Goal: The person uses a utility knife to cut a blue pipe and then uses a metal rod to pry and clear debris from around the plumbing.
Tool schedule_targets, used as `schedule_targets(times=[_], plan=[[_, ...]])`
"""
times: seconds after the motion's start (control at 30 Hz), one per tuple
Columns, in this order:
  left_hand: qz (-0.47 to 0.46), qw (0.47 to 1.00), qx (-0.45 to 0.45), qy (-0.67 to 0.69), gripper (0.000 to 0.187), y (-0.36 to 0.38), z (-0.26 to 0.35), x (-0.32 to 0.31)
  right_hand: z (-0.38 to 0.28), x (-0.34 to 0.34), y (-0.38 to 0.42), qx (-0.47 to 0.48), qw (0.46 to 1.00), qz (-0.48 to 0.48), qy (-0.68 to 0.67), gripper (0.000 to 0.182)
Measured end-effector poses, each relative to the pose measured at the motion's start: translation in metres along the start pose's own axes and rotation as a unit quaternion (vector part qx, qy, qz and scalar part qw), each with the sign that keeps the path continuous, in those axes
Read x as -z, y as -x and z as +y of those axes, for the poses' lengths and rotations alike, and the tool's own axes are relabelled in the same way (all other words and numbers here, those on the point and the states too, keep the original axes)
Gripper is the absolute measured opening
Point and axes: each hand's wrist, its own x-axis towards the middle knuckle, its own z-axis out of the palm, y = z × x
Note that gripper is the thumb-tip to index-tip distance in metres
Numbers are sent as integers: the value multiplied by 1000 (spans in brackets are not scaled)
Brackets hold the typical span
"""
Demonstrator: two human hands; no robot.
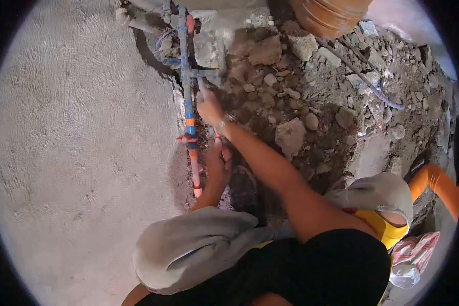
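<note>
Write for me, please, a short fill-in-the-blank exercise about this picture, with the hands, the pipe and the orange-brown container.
1. In height in the picture, the left hand is ____ than the right hand.
2. A band circles the ____ wrist.
3. The orange-brown container is cut off by the picture's ____ edge.
4. The broad grey floor lies to the ____ of the pipe.

Missing words: lower; right; top; left.

Uneven ground (336,148) of loose dirt and rubble. Lying on it: broken stones (265,51) of mixed sizes; one large pale rock (290,136); one ribbed rod or hose (381,96); one red-and-white bag (417,251), lower right.
</note>
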Motion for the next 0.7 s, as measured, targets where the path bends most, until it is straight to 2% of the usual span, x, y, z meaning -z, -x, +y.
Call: schedule_targets(times=[0.03, 0.07, 0.13, 0.17, 0.2, 0.27, 0.33, 0.4, 0.43, 0.47, 0.53, 0.6, 0.67, 0.7], plan=[[-2, 1000, -7, -10, 26, 0, 2, -2, -20, 15, 6, -8, 999, -33, 23, 44], [-10, 1000, -2, -17, 26, -9, 4, -6, -23, 19, -4, -10, 999, -23, 24, 44], [-75, 996, 21, 42, 22, -18, 2, 7, -18, 12, -11, -56, 997, -37, 23, 46], [-76, 996, 22, 41, 22, -29, -11, 28, 4, -3, -16, 7, 1000, -10, 10, 46], [-78, 993, -62, -65, 22, -48, -33, 59, -2, 0, -10, 9, 1000, -8, 10, 46], [-89, 970, -157, -164, 21, -49, -29, 51, -17, 9, 0, -1, 999, -23, 45, 58], [-60, 997, 8, 53, 21, -6, 5, 4, -13, 6, -8, -3, 997, -34, 65, 63], [-38, 999, 7, 35, 22, -14, 11, 2, 0, -5, -17, -13, 999, -22, 25, 71], [-28, 999, 0, 22, 22, -20, 11, -1, 5, -8, -21, 21, 1000, -15, -15, 71], [-27, 999, 1, 23, 22, -15, 6, 4, 7, -7, -15, 20, 1000, -17, -15, 71], [-29, 999, -6, 20, 23, -12, -3, 8, -15, 9, -2, 0, 996, -29, 80, 63], [-42, 999, -15, 21, 24, -24, 1, 3, -12, 7, -9, 28, 998, -14, 50, 59], [-30, 999, 3, 15, 25, -12, 2, 5, 6, 1, -19, -59, 994, -83, 32, 64], [-23, 1000, 4, 20, 25, -9, 9, 0, 3, -6, -25, -5, 998, -46, 37, 63]])
